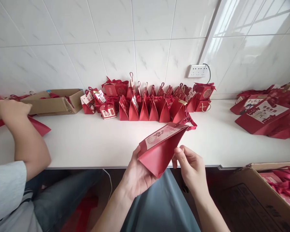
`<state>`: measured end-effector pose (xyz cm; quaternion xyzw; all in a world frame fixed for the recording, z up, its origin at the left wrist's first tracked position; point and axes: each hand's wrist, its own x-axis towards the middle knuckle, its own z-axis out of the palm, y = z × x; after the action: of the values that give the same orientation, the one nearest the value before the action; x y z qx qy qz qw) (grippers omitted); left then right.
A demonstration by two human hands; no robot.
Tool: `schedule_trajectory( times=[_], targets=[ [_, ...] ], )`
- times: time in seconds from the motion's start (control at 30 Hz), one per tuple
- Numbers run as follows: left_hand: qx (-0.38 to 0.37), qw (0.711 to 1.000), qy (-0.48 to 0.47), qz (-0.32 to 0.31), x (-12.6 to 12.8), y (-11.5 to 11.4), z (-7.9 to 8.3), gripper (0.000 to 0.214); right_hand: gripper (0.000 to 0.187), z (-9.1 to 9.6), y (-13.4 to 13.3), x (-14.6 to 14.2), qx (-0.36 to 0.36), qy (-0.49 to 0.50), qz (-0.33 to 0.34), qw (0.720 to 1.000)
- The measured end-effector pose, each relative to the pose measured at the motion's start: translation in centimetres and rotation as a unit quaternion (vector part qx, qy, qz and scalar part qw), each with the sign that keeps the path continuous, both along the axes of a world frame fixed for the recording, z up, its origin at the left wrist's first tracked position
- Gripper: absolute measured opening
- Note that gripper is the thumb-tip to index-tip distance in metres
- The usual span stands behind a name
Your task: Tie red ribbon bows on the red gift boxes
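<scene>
A red triangular paper gift box point(159, 151) with a printed pale label on its upper side is tilted above the table's front edge. My left hand point(140, 175) holds it from below and the left, thumb at its corner and fingers under it. My right hand point(189, 166) is closed beside the box's right edge, thumb and forefinger pressed together at that edge; whatever is between them is hidden. A dark red ribbon point(189, 120) shows by the box's far tip.
Rows of similar red boxes point(143, 109) stand against the tiled wall. More lie in a pile point(265, 116) at right. A cardboard box point(256, 199) with red boxes sits lower right. At left, another person's arm point(30, 138) reaches beside an open carton point(55, 108). A power strip point(197, 71) is on the wall.
</scene>
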<state>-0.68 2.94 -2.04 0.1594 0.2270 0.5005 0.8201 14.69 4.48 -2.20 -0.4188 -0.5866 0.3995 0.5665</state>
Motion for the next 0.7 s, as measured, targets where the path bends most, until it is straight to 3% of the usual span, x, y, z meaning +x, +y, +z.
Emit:
schedule_trajectory(
  times=[0.1, 0.17, 0.23, 0.33, 0.43, 0.6, 0.67, 0.7],
  targets=[
    [0.036, 0.997, 0.061, 0.022, 0.3, -0.1, -0.4, 0.053, 0.041, -0.5, 0.4, 0.5, 0.013, 0.031, 0.003, 0.999],
    [0.098, 0.980, 0.153, 0.083, 0.4, -0.2, -0.7, 0.062, 0.033, -1.5, 1.0, 1.0, 0.003, 0.058, -0.019, 0.998],
    [0.182, 0.937, 0.256, 0.153, 0.6, -0.4, -1.1, 0.079, 0.037, -2.8, 1.6, 1.7, -0.036, 0.095, -0.013, 0.995],
    [0.251, 0.874, 0.365, 0.202, 1.2, -0.8, -1.4, 0.089, 0.037, -4.9, 2.5, 2.5, -0.095, 0.190, 0.080, 0.974],
    [0.252, 0.860, 0.405, 0.181, 1.8, -0.8, -1.5, 0.083, 0.036, -6.3, 2.7, 3.3, -0.099, 0.264, 0.112, 0.953],
    [0.321, 0.842, 0.426, 0.083, 1.6, 1.2, -1.4, 0.088, 0.033, -6.0, 1.5, 5.5, -0.103, 0.261, 0.013, 0.960],
    [0.368, 0.809, 0.459, 0.001, 1.5, 3.0, -1.8, 0.083, 0.035, -5.3, 0.8, 7.1, -0.102, 0.238, -0.038, 0.965],
    [0.392, 0.775, 0.495, -0.041, 1.6, 4.0, -2.2, 0.075, 0.036, -4.9, 0.4, 8.0, -0.100, 0.230, -0.063, 0.966]
  ],
)
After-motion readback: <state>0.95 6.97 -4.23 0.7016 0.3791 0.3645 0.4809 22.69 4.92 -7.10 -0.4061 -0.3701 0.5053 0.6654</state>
